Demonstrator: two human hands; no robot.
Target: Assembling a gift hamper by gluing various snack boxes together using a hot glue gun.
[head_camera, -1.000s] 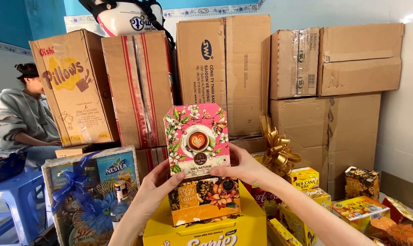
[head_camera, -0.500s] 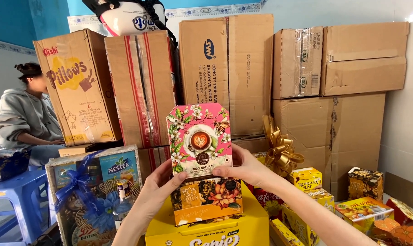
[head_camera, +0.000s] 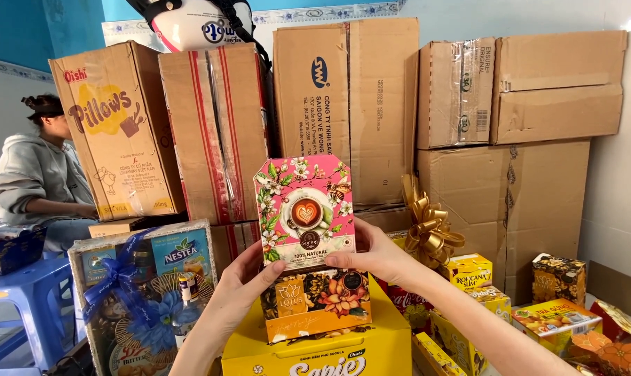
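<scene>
The fingers of the left hand (head_camera: 240, 287) are clamped on the lower left corner of a pink flowered box (head_camera: 304, 213) with a coffee cup pictured on it, thumb on the front face and the rest wrapped behind. The fingers of the right hand (head_camera: 378, 256) grip the lower right corner of the same box, thumb pressed flat along its front bottom edge. Both hands hold the pink box upright, face toward the camera, its bottom edge touching the top of an orange flowered box (head_camera: 317, 304) that stands just below it. That orange box rests on a yellow carton (head_camera: 315, 355) at the bottom middle of the view. Left of the yellow carton leans a gift basket (head_camera: 143, 296) wrapped in clear film and tied with a blue ribbon. Right of the right wrist sits a gold bow (head_camera: 427, 226), and past it lie several small yellow boxes (head_camera: 468, 270) and other colourful packs. Behind everything rises a wall of stacked brown cardboard cartons (head_camera: 350, 104). At the far left a person in a grey hoodie (head_camera: 33, 184) sits beside a blue plastic stool (head_camera: 12, 310)
</scene>
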